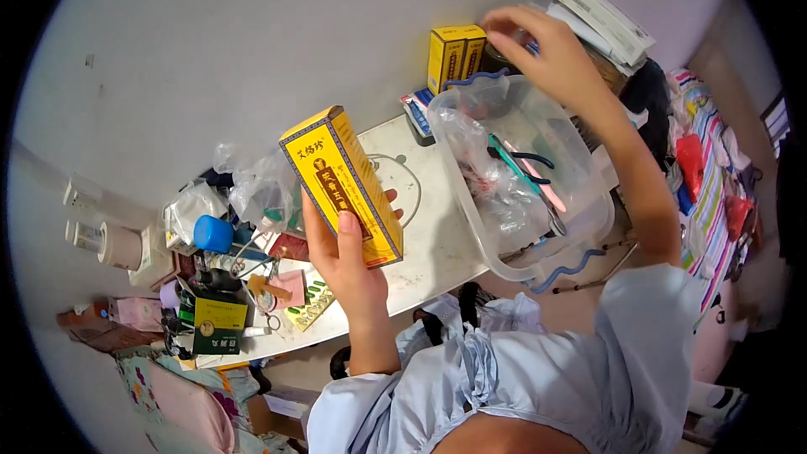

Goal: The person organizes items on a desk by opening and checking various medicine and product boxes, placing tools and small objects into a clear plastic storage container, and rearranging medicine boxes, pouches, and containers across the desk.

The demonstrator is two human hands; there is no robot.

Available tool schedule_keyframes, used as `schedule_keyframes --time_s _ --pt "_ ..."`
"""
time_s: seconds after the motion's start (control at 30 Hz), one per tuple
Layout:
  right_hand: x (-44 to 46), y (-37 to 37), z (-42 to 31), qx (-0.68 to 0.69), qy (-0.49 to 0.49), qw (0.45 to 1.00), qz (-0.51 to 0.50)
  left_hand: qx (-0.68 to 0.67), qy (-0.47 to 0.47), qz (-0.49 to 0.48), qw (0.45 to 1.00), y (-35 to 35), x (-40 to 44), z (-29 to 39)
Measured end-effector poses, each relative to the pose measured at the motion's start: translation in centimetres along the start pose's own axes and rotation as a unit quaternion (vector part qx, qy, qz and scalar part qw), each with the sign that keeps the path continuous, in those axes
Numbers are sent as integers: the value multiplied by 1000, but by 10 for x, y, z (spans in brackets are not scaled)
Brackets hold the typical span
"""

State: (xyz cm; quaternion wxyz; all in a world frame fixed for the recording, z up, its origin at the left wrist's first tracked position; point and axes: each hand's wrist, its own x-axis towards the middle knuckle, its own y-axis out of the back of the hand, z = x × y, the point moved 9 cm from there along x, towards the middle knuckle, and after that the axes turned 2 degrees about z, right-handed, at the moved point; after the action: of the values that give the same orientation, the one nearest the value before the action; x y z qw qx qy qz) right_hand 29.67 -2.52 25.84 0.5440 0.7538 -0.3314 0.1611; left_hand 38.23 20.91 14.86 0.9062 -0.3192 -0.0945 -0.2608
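Observation:
My left hand [351,265] is wrapped round a tall yellow box [338,176] with a dark patterned border and Chinese lettering, held tilted above the white table. Two smaller-looking yellow boxes [455,59] stand side by side against the wall. Beside their upper right corner is my right hand [542,50], its fingers curved and the thumb apart, with nothing visible between them. A clear plastic bin [580,227] with blue handles lies below my right forearm. Inside it are pliers [534,168] with green and black handles, a pink tool [546,189] and crumpled clear plastic.
On the white table [420,265], the left end carries a blue-capped container [213,234], a green-and-yellow box [220,324], blister packs [309,306] and plastic bags [261,189]. Papers [597,25] are stacked at the back right. Striped cloth [710,168] lies at the far right.

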Motion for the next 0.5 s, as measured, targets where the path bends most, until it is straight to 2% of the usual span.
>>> schedule_keyframes --time_s 0.03,0.07,0.13,0.17,0.23,0.37,0.43,0.5 --pt "13 -10 16 -78 66 994 44 13 8 2 1000 4 0 1" --pt "23 -30 31 -77 72 994 38 10 7 10 1000 8 -1 4" --pt "36 -65 43 -182 111 977 15 41 26 29 998 14 -5 4" --pt "41 -73 43 -179 119 977 9 39 29 17 999 15 -5 5" --pt "45 -99 43 -217 128 964 -80 41 31 17 999 18 -8 5" --pt "48 -118 58 -193 132 968 -89 46 34 19 998 26 -10 6" --pt "43 -125 56 -206 157 956 -139 44 26 22 998 31 -10 6" --pt "43 -127 59 -196 179 958 -105 56 20 29 998 37 -9 7"
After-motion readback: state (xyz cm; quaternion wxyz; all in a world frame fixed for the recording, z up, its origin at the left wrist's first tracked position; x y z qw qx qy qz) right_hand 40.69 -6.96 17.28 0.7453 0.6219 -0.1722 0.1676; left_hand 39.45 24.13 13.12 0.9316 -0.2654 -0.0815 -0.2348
